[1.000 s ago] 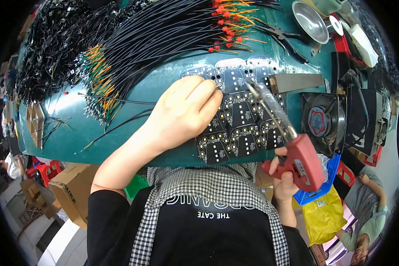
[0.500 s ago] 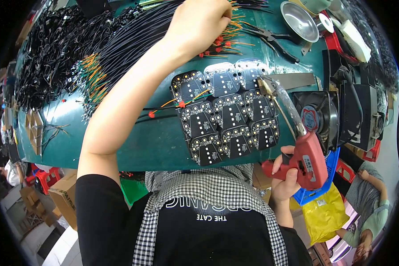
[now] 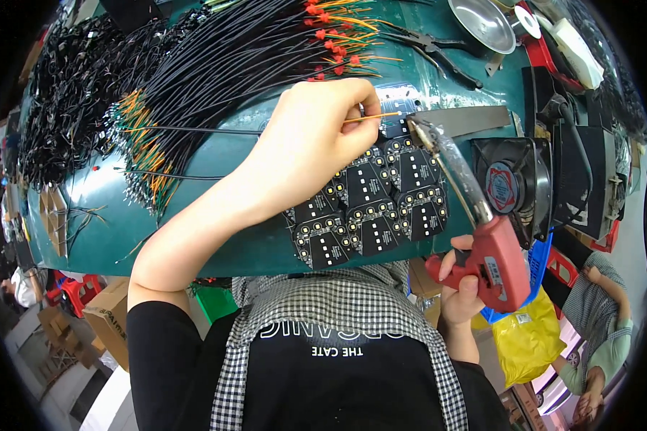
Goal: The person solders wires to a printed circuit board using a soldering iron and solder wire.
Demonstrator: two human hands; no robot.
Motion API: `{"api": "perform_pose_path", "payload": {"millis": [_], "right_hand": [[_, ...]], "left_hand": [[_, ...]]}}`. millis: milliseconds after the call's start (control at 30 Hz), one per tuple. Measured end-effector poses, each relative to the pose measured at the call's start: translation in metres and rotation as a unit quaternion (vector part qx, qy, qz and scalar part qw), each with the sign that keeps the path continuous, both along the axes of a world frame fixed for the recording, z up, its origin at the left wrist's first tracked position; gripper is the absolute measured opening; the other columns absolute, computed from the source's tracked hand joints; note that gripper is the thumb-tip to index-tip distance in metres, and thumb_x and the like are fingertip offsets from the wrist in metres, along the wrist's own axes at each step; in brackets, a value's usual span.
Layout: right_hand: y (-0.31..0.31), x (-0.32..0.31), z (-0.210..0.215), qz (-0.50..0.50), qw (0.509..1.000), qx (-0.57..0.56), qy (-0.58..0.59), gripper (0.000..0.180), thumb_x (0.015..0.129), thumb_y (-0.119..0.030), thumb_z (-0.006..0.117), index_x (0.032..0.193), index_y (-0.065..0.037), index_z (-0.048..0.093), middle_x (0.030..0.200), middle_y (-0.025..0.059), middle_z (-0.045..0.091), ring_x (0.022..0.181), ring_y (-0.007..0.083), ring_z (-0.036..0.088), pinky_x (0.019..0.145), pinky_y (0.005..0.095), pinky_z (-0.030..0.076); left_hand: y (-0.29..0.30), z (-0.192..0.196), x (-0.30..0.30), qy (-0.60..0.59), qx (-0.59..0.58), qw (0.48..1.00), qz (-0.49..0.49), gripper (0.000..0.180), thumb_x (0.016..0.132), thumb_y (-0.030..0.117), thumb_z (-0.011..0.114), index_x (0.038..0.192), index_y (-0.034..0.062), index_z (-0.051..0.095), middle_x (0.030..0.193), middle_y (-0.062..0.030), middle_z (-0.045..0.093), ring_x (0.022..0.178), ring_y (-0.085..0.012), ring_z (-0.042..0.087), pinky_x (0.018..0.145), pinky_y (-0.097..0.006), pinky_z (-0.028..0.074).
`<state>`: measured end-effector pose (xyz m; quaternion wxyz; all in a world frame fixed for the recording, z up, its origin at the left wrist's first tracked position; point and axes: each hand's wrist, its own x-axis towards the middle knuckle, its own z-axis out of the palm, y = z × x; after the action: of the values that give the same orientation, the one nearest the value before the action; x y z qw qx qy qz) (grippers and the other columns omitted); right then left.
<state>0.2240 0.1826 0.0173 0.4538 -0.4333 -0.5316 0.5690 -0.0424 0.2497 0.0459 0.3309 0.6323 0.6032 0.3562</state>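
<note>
My left hand [image 3: 323,129] is closed in a pinch on a wire. The wire's orange end [image 3: 382,116] points right, over the top-right part of a panel of black circuit boards [image 3: 372,183]. My left hand and forearm hide the panel's upper left. In my right hand [image 3: 464,294] is a red pistol-shaped soldering gun [image 3: 502,262], its fingers wrapped round the grip. The gun's long metal barrel slants up left, and its tip is close to the orange wire end; whether they touch I cannot tell.
A bundle of black wires [image 3: 230,57] with orange ends and red bits lies at the back. Left of it is a heap of black cables [image 3: 65,93]. Pliers [image 3: 438,54], a metal dish [image 3: 485,23], a flat metal strip [image 3: 474,121] and a fan [image 3: 510,187] lie right.
My left hand has come from the wire bundle down toward me to the boards, with a wire in its pinch. The soldering gun has shifted only slightly left.
</note>
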Motion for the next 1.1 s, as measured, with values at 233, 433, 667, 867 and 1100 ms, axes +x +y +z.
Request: {"api": "perform_pose_path", "payload": {"millis": [233, 433, 667, 867, 1100], "right_hand": [[-0.012, 0.008, -0.006, 0.040, 0.998, -0.029, -0.043, 0.064, 0.083, -0.042, 0.060, 0.121, 0.003, 0.037, 0.104, 0.0126, 0.051, 0.062, 0.0131, 0.048, 0.059, 0.0285, 0.046], [-0.009, 0.003, -0.006, 0.047, 0.998, -0.026, -0.044, 0.061, 0.083, -0.042, 0.059, 0.117, 0.005, 0.040, 0.094, 0.0122, 0.052, 0.059, 0.0122, 0.048, 0.055, 0.0242, 0.039], [-0.005, -0.002, -0.003, 0.029, 0.998, -0.014, -0.055, 0.052, 0.084, -0.040, 0.057, 0.106, 0.005, 0.047, 0.084, 0.0096, 0.052, 0.059, 0.0116, 0.048, 0.055, 0.0237, 0.039], [-0.008, -0.004, 0.000, 0.011, 0.996, -0.039, -0.083, 0.046, 0.082, -0.042, 0.059, 0.095, 0.001, 0.049, 0.077, 0.0069, 0.051, 0.060, 0.0121, 0.049, 0.057, 0.0255, 0.041], [-0.007, 0.008, -0.013, 0.040, 0.997, -0.058, -0.028, 0.056, 0.079, -0.032, 0.066, 0.114, 0.003, 0.041, 0.084, 0.0080, 0.052, 0.063, 0.0120, 0.051, 0.058, 0.0260, 0.044]], "left_hand": [[0.000, -0.004, 0.008, 0.076, -0.002, 0.997, 0.000, 0.010, 0.074, 0.010, 0.060, 0.079, 0.0019, 0.058, 0.062, -0.0077, 0.053, 0.059, -0.0193, 0.052, 0.056, -0.031, 0.042], [-0.003, -0.006, 0.011, 0.137, -0.015, 0.991, -0.001, 0.012, 0.073, 0.015, 0.059, 0.077, 0.0042, 0.059, 0.070, -0.0110, 0.061, 0.068, -0.0297, 0.061, 0.062, -0.040, 0.047], [-0.002, -0.004, 0.010, 0.154, -0.036, 0.987, 0.011, 0.014, 0.072, 0.018, 0.060, 0.076, 0.0048, 0.061, 0.070, -0.0124, 0.062, 0.069, -0.0313, 0.061, 0.064, -0.041, 0.047], [-0.002, -0.005, 0.012, 0.154, -0.043, 0.987, 0.013, 0.014, 0.072, 0.019, 0.060, 0.075, 0.0048, 0.060, 0.070, -0.0120, 0.062, 0.069, -0.0307, 0.061, 0.063, -0.041, 0.048], [-0.003, -0.003, 0.011, 0.163, -0.030, 0.986, 0.010, 0.012, 0.072, 0.017, 0.060, 0.075, 0.0048, 0.059, 0.071, -0.0111, 0.061, 0.070, -0.0300, 0.061, 0.063, -0.040, 0.047]]}}
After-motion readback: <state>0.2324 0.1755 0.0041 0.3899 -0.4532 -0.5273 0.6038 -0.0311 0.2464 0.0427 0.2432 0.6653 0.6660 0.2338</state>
